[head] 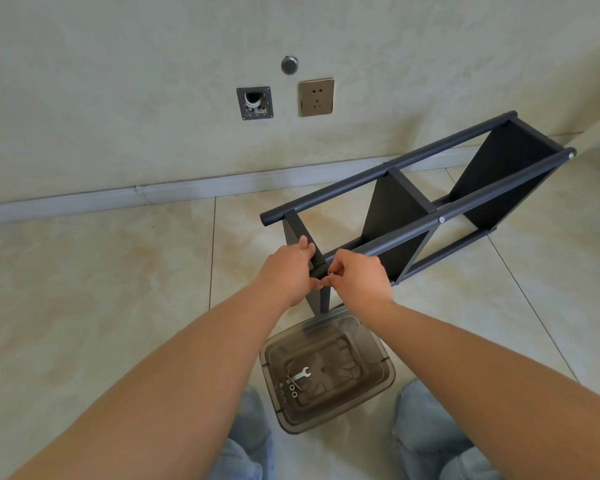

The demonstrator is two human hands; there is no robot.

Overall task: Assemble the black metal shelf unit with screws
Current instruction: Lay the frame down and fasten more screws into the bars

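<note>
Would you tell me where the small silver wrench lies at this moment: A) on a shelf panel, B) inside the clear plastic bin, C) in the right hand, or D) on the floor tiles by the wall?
B: the wrench lies on the bottom of the clear plastic bin, beside a few washers.

Black metal shelf unit (426,206) lies sideways on the tiled floor.

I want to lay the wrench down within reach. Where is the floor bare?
Bare tiles lie left of the left hand, between the baseboard and the left arm, and right of the plastic bin, below the shelf unit. It is crowded in the middle, where both hands, the right hand included, meet above the bin.
</note>
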